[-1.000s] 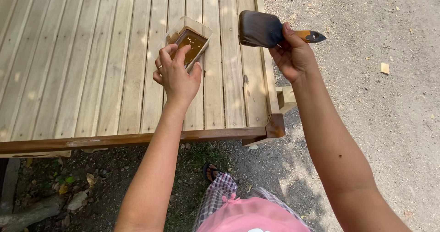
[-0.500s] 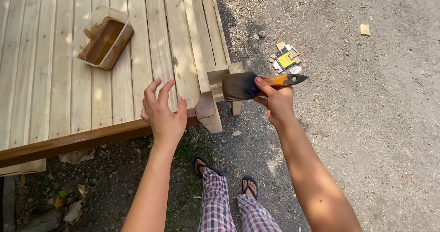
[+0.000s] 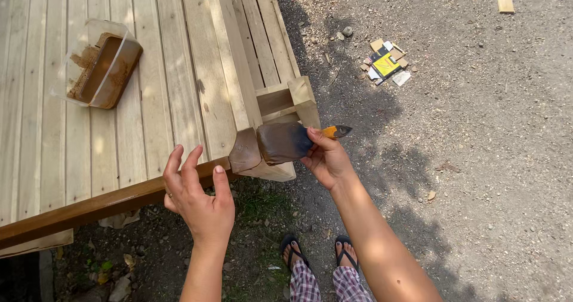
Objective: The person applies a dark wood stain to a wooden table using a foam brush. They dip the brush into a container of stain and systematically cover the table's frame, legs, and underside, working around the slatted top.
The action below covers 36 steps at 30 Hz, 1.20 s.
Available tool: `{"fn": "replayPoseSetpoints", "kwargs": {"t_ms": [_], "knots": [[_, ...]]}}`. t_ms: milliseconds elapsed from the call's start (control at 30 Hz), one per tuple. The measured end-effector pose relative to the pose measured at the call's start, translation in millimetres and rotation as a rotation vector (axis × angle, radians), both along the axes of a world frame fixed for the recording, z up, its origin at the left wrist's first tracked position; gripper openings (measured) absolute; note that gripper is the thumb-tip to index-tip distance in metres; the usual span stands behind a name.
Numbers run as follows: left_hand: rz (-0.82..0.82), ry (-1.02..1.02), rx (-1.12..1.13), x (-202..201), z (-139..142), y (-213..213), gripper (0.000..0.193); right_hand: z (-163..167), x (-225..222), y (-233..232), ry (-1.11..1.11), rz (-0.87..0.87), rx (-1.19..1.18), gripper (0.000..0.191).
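You stand at the corner of a slatted wooden platform (image 3: 149, 93), seen from above; your right hand (image 3: 327, 159) is closed around the orange handle of a wide paintbrush (image 3: 286, 142), thumb on top and fingers curled beneath; the brush's dark, stain-loaded bristles lie flat against the end of a plank at the platform's corner post (image 3: 301, 102), where the wood already shows a brown coat. Your left hand (image 3: 200, 197) is open and holds nothing; its fingers are spread, the fingertips resting on or just over the stained brown edge rail (image 3: 101, 205) along the platform's near side, a ring on one finger. Well apart from both hands, up on the pale boards to your left, sits a clear plastic tub (image 3: 101, 63) smeared with brown stain, tilted slightly on the slats. On the gravel ground (image 3: 477, 159) to the right, well away from the brush, lies a small heap of scraps with a yellow card (image 3: 385, 63) among them; a lone wood offcut (image 3: 505, 4) rests farther off. Your feet in sandals (image 3: 316, 254) show below, on dirt and sparse grass.
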<state>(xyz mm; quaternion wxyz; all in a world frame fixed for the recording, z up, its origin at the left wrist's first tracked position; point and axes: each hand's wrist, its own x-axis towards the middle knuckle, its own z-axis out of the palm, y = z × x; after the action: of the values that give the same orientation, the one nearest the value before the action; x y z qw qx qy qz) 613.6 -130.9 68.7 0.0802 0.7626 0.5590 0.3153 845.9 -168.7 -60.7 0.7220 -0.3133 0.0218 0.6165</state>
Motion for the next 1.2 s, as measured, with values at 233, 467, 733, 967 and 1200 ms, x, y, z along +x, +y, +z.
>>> {"fn": "replayPoseSetpoints", "kwargs": {"t_ms": [233, 467, 733, 967, 1200], "knots": [[0.017, 0.127, 0.036, -13, -6, -10, 0.045, -65, -20, 5, 0.2, -0.047, -0.077, 0.014], [0.034, 0.139, 0.054, -16, -4, -17, 0.047, -82, -31, 11, 0.254, -0.088, -0.145, 0.016], [0.047, 0.109, 0.064, -18, 2, -17, 0.046, 33, -11, 5, -0.369, -0.221, 0.083, 0.029], [0.06, 0.049, 0.077, -6, -8, -22, 0.045, 80, -69, -46, -1.647, -0.539, 0.188, 0.033], [0.084, -0.009, 0.081, -5, -9, -26, 0.048, 65, -93, -41, -1.83, -0.512, 0.085, 0.03]]}}
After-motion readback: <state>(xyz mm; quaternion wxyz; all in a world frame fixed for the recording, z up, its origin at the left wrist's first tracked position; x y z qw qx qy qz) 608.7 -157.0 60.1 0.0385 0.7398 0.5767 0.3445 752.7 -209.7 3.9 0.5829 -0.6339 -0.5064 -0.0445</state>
